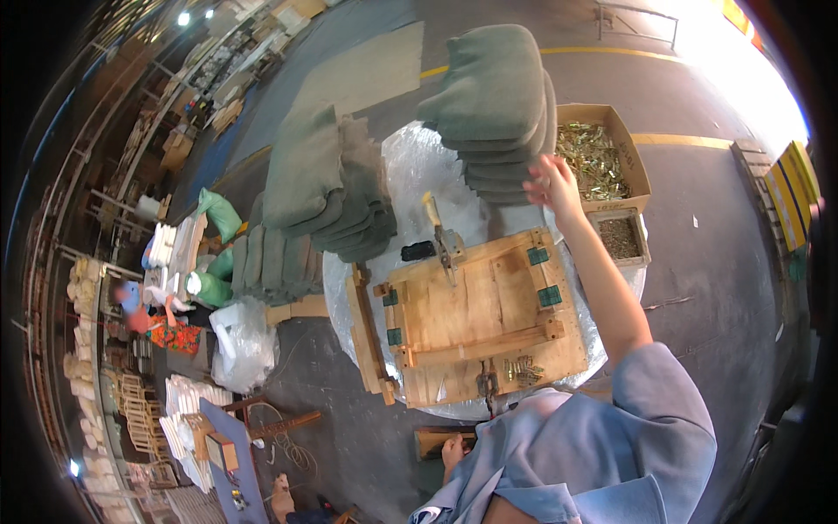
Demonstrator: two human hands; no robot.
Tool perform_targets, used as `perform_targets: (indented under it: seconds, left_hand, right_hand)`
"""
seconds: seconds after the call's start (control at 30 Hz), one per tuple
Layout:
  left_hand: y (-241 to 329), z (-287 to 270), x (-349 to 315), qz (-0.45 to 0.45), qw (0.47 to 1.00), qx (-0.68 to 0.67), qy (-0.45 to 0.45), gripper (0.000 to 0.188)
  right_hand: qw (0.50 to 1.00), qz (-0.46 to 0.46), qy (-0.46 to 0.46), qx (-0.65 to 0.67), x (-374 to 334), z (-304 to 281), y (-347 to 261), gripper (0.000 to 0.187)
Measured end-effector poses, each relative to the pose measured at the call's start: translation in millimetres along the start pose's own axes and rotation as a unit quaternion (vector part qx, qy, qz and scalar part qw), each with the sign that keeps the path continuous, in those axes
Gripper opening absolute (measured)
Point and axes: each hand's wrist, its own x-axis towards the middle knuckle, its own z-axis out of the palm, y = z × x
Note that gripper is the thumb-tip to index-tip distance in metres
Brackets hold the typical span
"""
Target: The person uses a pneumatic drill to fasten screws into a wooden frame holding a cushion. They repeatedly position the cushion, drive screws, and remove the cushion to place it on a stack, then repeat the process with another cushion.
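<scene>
My right hand (pixel 555 183) is stretched out past the far right corner of the wooden frame, beside a tall stack of grey-green padded pieces (pixel 493 92). Its fingers are apart with nothing visible in them. Low down, close to my body, my left hand (pixel 455 452) has its fingers curled at the edge of a small wooden piece (pixel 434 443); part of the grip is hidden. On a wooden board between them lies the rectangular wooden frame (pixel 471 301), with dark green pieces (pixel 549 296) at its corners. Pliers (pixel 487 381) and several small metal fasteners (pixel 525 370) lie at its near edge.
The plastic-covered round table (pixel 410 170) also bears a hammer-like tool (pixel 443 244), a black object (pixel 418 251) and another grey-green stack (pixel 305 175). A cardboard box of metal pieces (pixel 598 162) and a smaller tray (pixel 620 237) stand at right. Another person (pixel 170 334) is at far left.
</scene>
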Motion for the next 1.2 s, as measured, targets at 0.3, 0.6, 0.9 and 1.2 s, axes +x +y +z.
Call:
perform_targets:
  seconds: [0.3, 0.6, 0.9, 1.2]
  left_hand:
    - [83, 6, -2, 0.204, 0.971, -0.065, 0.107, 0.025]
    - [377, -16, 37, 0.346, 0.909, -0.228, 0.045, 0.033]
    - [636, -71, 92, 0.325, 0.860, -0.392, -0.031, 0.085]
    - [750, -73, 160, 0.206, 0.857, -0.471, 0.017, 0.095]
  right_hand:
    - [0.829, -0.129, 0.088, -0.537, -118, -98, 214, 0.058]
    - [0.773, -0.096, 0.088, -0.621, -126, -84, 223, 0.075]
    - [0.767, -0.094, 0.087, -0.628, -125, -82, 221, 0.074]
    - [0.773, -0.049, 0.102, -0.624, -117, -84, 217, 0.075]
